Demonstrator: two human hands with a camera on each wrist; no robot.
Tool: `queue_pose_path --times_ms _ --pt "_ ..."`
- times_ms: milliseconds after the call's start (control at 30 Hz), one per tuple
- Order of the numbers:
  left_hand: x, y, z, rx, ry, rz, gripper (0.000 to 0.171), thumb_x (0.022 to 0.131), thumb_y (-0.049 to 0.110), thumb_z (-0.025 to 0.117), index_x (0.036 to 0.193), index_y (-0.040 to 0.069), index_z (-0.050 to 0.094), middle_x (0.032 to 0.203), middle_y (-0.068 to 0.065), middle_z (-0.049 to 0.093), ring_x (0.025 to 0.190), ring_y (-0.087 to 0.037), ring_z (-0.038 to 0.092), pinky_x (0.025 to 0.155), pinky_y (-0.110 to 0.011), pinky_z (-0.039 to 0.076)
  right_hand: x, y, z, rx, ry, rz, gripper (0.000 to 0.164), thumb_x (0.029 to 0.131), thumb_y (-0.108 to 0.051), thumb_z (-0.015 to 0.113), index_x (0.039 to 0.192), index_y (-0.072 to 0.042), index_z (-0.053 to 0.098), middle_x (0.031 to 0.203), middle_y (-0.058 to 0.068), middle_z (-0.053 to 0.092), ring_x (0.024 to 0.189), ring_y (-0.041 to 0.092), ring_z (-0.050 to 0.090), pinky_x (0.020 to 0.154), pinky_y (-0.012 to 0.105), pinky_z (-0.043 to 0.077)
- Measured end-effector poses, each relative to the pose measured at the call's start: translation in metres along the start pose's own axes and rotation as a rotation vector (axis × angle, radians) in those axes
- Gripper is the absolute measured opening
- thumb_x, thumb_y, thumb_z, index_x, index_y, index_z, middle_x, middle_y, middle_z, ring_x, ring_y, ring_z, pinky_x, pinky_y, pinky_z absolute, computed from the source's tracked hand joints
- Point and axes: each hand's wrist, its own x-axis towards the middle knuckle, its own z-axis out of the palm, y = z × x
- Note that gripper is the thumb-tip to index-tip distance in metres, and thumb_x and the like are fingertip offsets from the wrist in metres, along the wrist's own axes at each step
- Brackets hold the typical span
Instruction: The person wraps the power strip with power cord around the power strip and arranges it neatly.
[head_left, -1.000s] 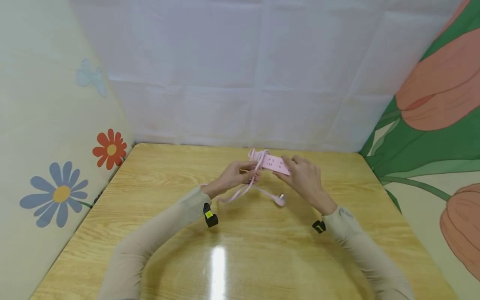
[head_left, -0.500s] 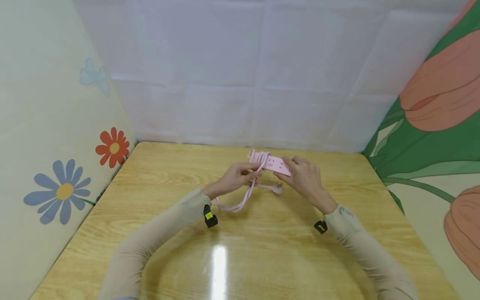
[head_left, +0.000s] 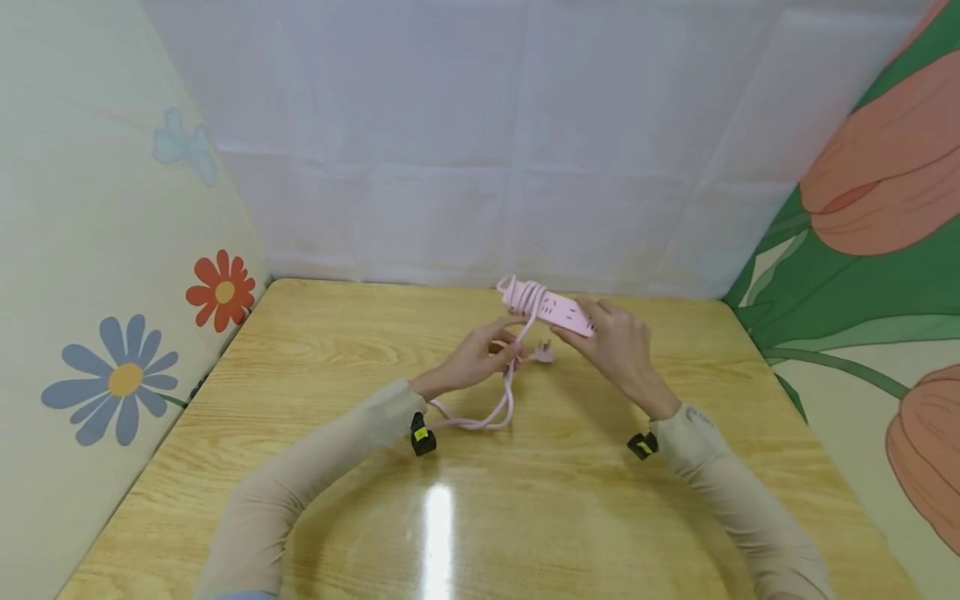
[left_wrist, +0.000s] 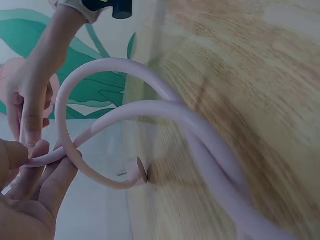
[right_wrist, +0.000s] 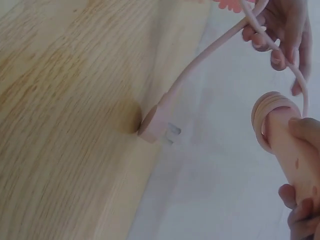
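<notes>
My right hand grips the right end of a pink power strip, holding it above the table with the sockets showing. Several turns of the pink cord circle the strip's left end. Just below those turns, my left hand pinches the cord between thumb and fingers. From this hand a slack loop hangs down and back toward the left wrist. The plug dangles on its own length of cord, pins pointing away, close over the table in the right wrist view.
The wood-grain table runs back to a white sheet. Flower-printed panels stand at the left and right. A small black device sits on the left wrist, another black device on the right.
The strip has risen a little and shifted slightly right. An added turn of cord shows round it. My left hand now sits lower from the strip, and the plug has swung left and upward in view.
</notes>
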Motion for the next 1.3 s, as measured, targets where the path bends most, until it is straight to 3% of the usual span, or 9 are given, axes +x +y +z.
queue_pose_path --times_ms 167,300,467,767,967,1133,1300 --pt "0.0 -0.002 0.003 0.042 -0.046 0.025 0.034 0.101 -0.007 0.048 0.135 -0.009 0.044 0.091 -0.027 0.064 0.079 -0.044 0.065 0.066 -0.039 0.061 0.002 -0.003 -0.004 0.043 0.005 0.027 0.054 0.079 -0.044 0.081 0.112 -0.002 0.071 0.077 0.016 0.066 0.045 0.017 0.047 0.035 0.028 0.033" --pt "-0.002 -0.003 0.004 0.046 -0.095 0.015 0.042 0.103 -0.004 0.046 0.144 -0.004 0.039 0.088 -0.027 0.064 0.077 -0.034 0.067 0.069 -0.033 0.06 0.003 -0.005 -0.007 0.082 0.011 0.066 0.055 0.078 -0.043 0.082 0.115 -0.004 0.071 0.082 0.016 0.068 0.047 0.017 0.047 0.037 0.029 0.033" --pt "-0.004 -0.004 0.004 0.076 -0.13 0.031 0.048 0.103 -0.003 0.047 0.148 0.0 0.033 0.089 -0.028 0.066 0.074 -0.019 0.068 0.068 -0.033 0.06 0.005 -0.008 -0.012 0.113 0.018 0.096 0.055 0.077 -0.043 0.083 0.114 -0.003 0.071 0.092 0.02 0.071 0.049 0.018 0.05 0.038 0.029 0.035" --pt "-0.002 -0.001 0.008 0.062 -0.118 -0.055 0.012 0.103 0.0 0.047 0.112 -0.005 0.054 0.098 -0.032 0.063 0.078 -0.023 0.07 0.069 -0.031 0.06 0.008 -0.012 -0.019 0.122 0.031 0.111 0.056 0.077 -0.042 0.084 0.115 -0.004 0.071 0.087 0.017 0.071 0.049 0.017 0.048 0.04 0.03 0.034" --pt "0.001 0.002 0.007 0.061 -0.129 -0.144 0.009 0.104 0.003 0.046 0.108 -0.002 0.052 0.103 -0.031 0.062 0.067 -0.025 0.069 0.061 -0.033 0.061 0.008 -0.013 -0.021 0.118 0.053 0.097 0.057 0.076 -0.042 0.084 0.117 -0.004 0.071 0.084 0.017 0.07 0.048 0.017 0.047 0.039 0.03 0.033" --pt "0.004 0.002 0.008 0.038 -0.176 -0.213 0.012 0.108 0.007 0.036 0.113 -0.001 0.044 0.111 -0.033 0.056 0.072 -0.033 0.07 0.059 -0.036 0.061 0.008 -0.013 -0.022 0.117 0.073 0.09 0.058 0.076 -0.04 0.084 0.117 -0.002 0.07 0.084 0.018 0.07 0.048 0.018 0.049 0.039 0.029 0.034" --pt "0.004 0.008 0.008 0.224 -0.164 -0.144 0.009 0.105 0.002 0.041 0.107 -0.003 0.048 0.099 -0.025 0.063 0.079 -0.038 0.069 0.056 -0.028 0.059 0.008 -0.012 -0.024 0.124 0.083 0.08 0.058 0.076 -0.039 0.085 0.118 -0.002 0.069 0.085 0.018 0.069 0.049 0.019 0.05 0.039 0.029 0.035"
